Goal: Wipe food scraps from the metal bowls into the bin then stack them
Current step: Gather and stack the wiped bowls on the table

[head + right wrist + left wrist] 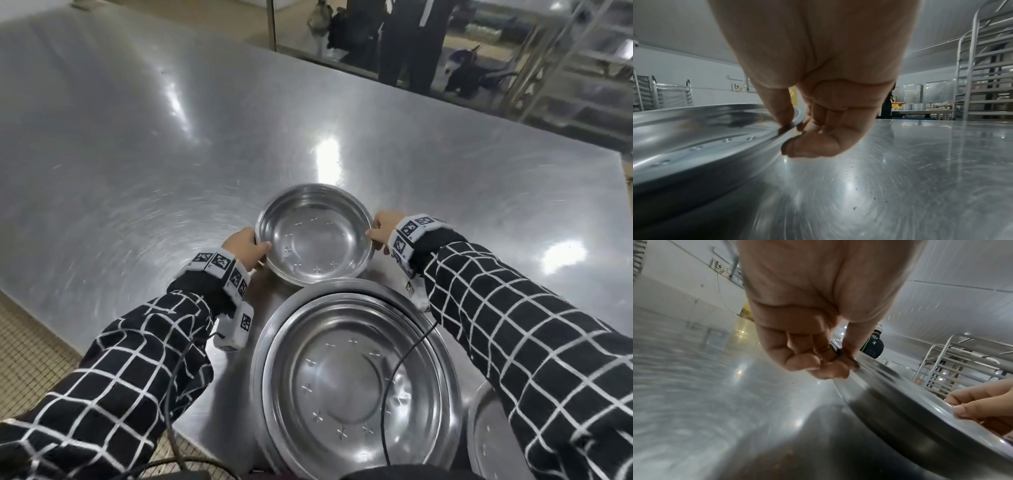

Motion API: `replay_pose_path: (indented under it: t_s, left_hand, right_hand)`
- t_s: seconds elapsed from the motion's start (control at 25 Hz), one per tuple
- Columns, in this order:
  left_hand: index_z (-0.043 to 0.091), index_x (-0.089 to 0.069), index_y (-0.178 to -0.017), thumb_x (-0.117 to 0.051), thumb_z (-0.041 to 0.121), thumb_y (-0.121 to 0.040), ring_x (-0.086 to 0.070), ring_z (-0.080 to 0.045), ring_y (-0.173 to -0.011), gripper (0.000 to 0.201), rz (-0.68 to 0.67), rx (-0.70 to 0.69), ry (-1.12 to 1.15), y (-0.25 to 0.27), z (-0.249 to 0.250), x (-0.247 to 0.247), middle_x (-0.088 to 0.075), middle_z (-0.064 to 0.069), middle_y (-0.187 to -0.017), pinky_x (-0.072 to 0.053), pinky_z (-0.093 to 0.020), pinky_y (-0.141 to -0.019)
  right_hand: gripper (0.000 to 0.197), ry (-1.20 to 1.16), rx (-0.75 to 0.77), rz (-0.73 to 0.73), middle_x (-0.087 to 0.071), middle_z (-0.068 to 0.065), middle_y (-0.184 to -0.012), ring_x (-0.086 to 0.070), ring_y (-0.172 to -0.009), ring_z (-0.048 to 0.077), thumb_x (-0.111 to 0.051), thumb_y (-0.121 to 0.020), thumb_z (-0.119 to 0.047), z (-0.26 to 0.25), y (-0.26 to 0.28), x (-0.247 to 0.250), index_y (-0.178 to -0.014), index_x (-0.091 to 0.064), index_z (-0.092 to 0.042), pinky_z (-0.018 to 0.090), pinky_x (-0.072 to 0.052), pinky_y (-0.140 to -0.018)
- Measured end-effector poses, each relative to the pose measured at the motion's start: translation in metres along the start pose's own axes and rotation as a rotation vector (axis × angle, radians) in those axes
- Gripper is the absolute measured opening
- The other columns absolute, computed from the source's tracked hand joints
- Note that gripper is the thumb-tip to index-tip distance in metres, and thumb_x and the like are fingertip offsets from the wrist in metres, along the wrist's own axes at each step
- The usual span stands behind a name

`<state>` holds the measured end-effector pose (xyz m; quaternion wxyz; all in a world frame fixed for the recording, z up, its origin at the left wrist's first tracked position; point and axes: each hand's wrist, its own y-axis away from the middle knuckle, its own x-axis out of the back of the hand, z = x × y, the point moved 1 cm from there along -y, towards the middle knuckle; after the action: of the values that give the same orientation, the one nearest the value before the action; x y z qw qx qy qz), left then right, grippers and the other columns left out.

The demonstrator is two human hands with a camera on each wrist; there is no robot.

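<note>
Stacked bowls sit closest to me; beyond them my left hand and right hand pinch opposite rims of a smaller bowl on the table.

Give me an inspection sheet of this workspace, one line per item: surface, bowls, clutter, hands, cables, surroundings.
Surface: steel table, shiny and scuffed; a few dark specks near the right hand.
Job's things: small bowl, inside looks clean; stacked large bowls nearer the person; another bowl partly visible at right. Bin: not in view.
Clutter: nothing seen.
Hands: left hand and right hand pinch opposite sides of the small bowl's rim.
Cables: black cable crosses the stacked bowls.
Surroundings: tray racks, a standing person beyond the table.
</note>
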<state>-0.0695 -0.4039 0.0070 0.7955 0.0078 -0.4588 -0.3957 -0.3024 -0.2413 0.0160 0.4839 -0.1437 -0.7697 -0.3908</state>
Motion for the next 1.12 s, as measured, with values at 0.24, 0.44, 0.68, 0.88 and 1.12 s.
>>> replay_pose_path:
  t_s: [0.24,0.44,0.68,0.88,1.12]
  left_hand:
    - [0.012,-0.048,-0.095,-0.050,0.025,-0.096,-0.062,-0.015,-0.061,0.013,0.125,-0.141,0.086,0.015,0.037,0.026,-0.066,-0.004,-0.077,-0.042,-0.028,-0.055]
    - [0.015,-0.048,-0.090,-0.048,0.027,-0.098,-0.054,-0.009,-0.055,0.015,0.156,-0.273,0.064,0.044,0.061,0.046,-0.062,-0.002,-0.073,-0.037,-0.026,-0.050]
    - [0.011,-0.048,-0.103,-0.056,0.024,-0.092,-0.055,-0.016,-0.065,0.019,0.103,-0.376,0.091,0.085,0.054,0.041,-0.060,-0.001,-0.076,-0.040,-0.025,-0.051]
    - [0.010,-0.046,-0.108,-0.057,0.024,-0.091,-0.054,-0.013,-0.067,0.025,0.047,-0.447,0.037,0.127,0.026,0.030,-0.059,0.001,-0.076,-0.036,-0.024,-0.051]
    - [0.005,-0.051,-0.105,-0.057,0.025,-0.090,-0.058,-0.022,-0.081,0.026,-0.032,-0.529,-0.118,0.165,-0.009,0.008,-0.063,-0.008,-0.092,-0.038,-0.026,-0.058]
  right_hand:
    - [0.018,-0.218,-0.044,0.229,-0.066,0.015,-0.097,-0.065,-0.089,0.032,-0.050,-0.096,-0.021,-0.001,0.027,0.027,-0.103,-0.054,-0.005,0.046,-0.053,-0.085]
    - [0.018,-0.285,-0.090,0.427,-0.059,0.012,-0.082,-0.059,-0.076,0.030,-0.047,-0.096,-0.021,-0.003,0.079,0.048,-0.083,-0.053,-0.009,0.044,-0.051,-0.080]
    - [0.015,-0.405,-0.231,0.525,-0.058,0.007,-0.083,-0.056,-0.077,0.025,-0.047,-0.097,-0.023,-0.003,0.173,0.024,-0.097,-0.053,-0.009,0.040,-0.050,-0.080]
    - [0.021,-0.454,-0.333,0.585,-0.054,0.009,-0.078,-0.049,-0.069,0.020,-0.050,-0.095,-0.022,-0.015,0.254,-0.030,-0.095,-0.059,-0.003,0.030,-0.044,-0.063]
    - [0.018,-0.386,-0.448,0.488,-0.049,0.002,-0.070,-0.048,-0.049,0.012,-0.049,-0.096,-0.024,-0.023,0.313,-0.092,-0.084,-0.051,-0.011,0.019,-0.034,-0.046]
